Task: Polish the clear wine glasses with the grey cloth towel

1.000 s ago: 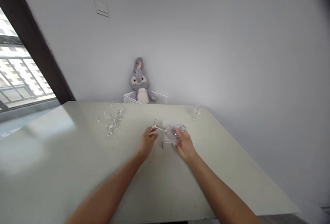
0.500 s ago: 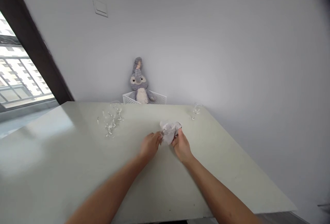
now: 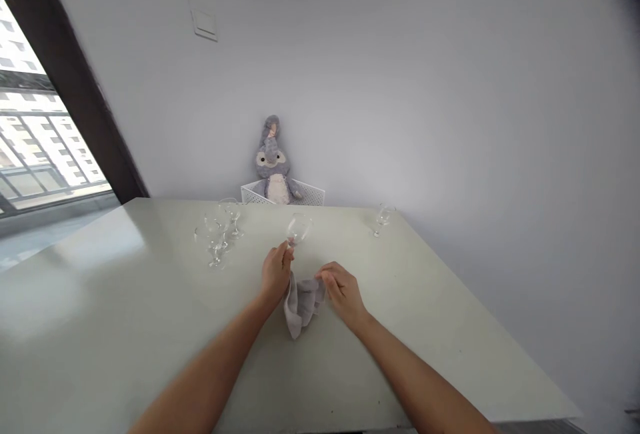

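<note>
One clear, stemmed glass [image 3: 300, 226] slants from the left hand [image 3: 276, 271], fingers clamped low, bowl toward the white table's [image 3: 425, 327] far edge — the right hand [image 3: 344, 293] lies farther off, fingertips pinching a crumpled grey cloth [image 3: 305, 302] nearer the front edge.

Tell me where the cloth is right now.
In the head view, the cloth hangs between the left hand and the right hand, below and slightly left of centre.
</note>
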{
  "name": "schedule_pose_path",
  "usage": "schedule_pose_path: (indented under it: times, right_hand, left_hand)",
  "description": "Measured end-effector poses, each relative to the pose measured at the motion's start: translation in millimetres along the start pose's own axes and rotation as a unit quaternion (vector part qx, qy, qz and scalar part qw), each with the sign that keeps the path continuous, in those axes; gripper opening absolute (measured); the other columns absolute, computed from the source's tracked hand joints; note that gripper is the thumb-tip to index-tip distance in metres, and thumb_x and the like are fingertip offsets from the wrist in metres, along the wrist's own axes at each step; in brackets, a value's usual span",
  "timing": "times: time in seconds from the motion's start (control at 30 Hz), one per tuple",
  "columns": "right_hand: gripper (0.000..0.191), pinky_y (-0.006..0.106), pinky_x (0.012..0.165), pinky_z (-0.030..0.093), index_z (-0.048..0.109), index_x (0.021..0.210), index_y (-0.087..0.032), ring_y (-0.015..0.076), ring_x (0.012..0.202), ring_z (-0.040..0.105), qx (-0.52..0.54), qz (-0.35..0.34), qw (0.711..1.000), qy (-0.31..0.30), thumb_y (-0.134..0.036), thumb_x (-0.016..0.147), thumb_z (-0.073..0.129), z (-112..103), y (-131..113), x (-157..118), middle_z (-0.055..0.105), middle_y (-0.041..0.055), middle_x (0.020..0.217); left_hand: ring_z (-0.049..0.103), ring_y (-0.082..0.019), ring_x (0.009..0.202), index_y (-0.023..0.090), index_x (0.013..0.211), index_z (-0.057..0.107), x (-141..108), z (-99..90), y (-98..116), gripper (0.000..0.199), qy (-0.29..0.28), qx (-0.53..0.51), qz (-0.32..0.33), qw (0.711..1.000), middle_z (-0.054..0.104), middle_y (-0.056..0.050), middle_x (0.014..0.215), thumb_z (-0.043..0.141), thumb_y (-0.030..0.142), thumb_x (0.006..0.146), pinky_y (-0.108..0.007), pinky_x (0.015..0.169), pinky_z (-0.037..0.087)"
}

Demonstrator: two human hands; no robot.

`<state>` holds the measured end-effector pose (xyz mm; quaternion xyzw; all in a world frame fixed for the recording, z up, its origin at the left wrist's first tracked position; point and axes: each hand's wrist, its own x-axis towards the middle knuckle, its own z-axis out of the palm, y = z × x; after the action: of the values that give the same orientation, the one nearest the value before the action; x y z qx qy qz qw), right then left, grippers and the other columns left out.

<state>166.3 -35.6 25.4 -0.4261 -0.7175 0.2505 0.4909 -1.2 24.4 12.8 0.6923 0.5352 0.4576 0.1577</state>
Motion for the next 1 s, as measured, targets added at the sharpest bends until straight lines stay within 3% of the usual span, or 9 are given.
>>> schedule_pose_path:
  times: [0.1,0.2,0.37,0.5,0.73,0.83,1.0]
  right_hand:
    - [0.032,0.024,0.058,0.042,0.061,0.1,-0.021,0.0108,0.061,0.05,0.044,0.082,0.994,0.059,-0.041,0.076,0.054,2.6,10.6,5.0,0.055,0.0044,0.091]
    - [0.038,0.025,0.062,0.043,0.06,0.101,-0.02,0.0122,0.065,0.051,0.121,0.143,0.979,0.077,-0.039,0.068,0.061,9.3,18.0,5.7,0.058,0.0026,0.088]
    - [0.031,0.027,0.066,0.044,0.063,0.087,-0.017,0.0156,0.072,0.056,0.205,0.209,0.944,0.154,-0.038,0.064,0.061,9.5,31.3,13.4,0.065,0.0029,0.08]
    - [0.035,0.024,0.055,0.042,0.064,0.084,-0.012,0.0132,0.059,0.054,0.088,0.273,0.917,0.279,-0.039,0.061,0.058,-27.5,60.5,37.0,0.065,0.0048,0.076]
    - [0.036,0.025,0.05,0.037,0.066,0.079,-0.009,0.0158,0.055,0.053,-0.029,0.312,0.878,0.362,-0.036,0.057,0.057,-119.8,121.6,55.7,0.063,0.0062,0.062]
    - [0.036,0.025,0.05,0.037,0.066,0.083,-0.009,0.0159,0.055,0.053,-0.066,0.323,0.867,0.373,-0.033,0.057,0.057,-136.9,139.6,54.7,0.064,0.0078,0.067]
    - [0.033,0.026,0.054,0.038,0.065,0.083,-0.01,0.016,0.058,0.053,-0.107,0.323,0.863,0.373,-0.03,0.059,0.054,-142.3,155.9,60.5,0.065,0.0095,0.075]
  left_hand:
    - [0.053,-0.017,0.077,0.019,0.117,0.045,-9.2,9.6,8.3,0.035,-0.05,-0.02,0.081,0.995,0.057,-0.003,0.077,0.03,0.028,0.087,-0.03,0.072,0.041]
    - [0.052,-0.019,0.088,0.019,0.13,0.032,-22.9,25.3,18.3,0.043,-0.137,-0.064,0.138,0.979,0.058,-0.007,0.095,0.031,0.024,0.087,-0.033,0.079,0.042]
    - [0.039,-0.022,0.116,0.021,0.137,0.014,-35.7,39.8,19.8,0.064,-0.182,-0.062,0.135,0.972,0.042,-0.009,0.125,0.042,0.02,0.08,-0.039,0.096,0.034]
    - [0.031,-0.023,0.122,0.026,0.136,0.016,-33.7,39.6,12.8,0.075,-0.202,-0.043,0.102,0.973,0.033,-0.007,0.134,0.053,0.019,0.071,-0.042,0.1,0.029]
    - [0.045,-0.022,0.11,0.028,0.124,0.041,-29.8,37.8,10.2,0.058,-0.223,-0.136,0.048,0.964,0.053,-0.005,0.116,0.056,0.022,0.069,-0.04,0.096,0.03]
    - [0.049,-0.021,0.105,0.027,0.124,0.042,-30.2,37.3,11.4,0.057,-0.225,-0.151,0.022,0.962,0.056,-0.004,0.112,0.055,0.021,0.068,-0.039,0.094,0.032]
    - [0.052,-0.02,0.1,0.027,0.124,0.04,-31.1,37.9,10.2,0.06,-0.221,-0.156,0.014,0.963,0.059,-0.003,0.107,0.057,0.021,0.067,-0.038,0.092,0.034]
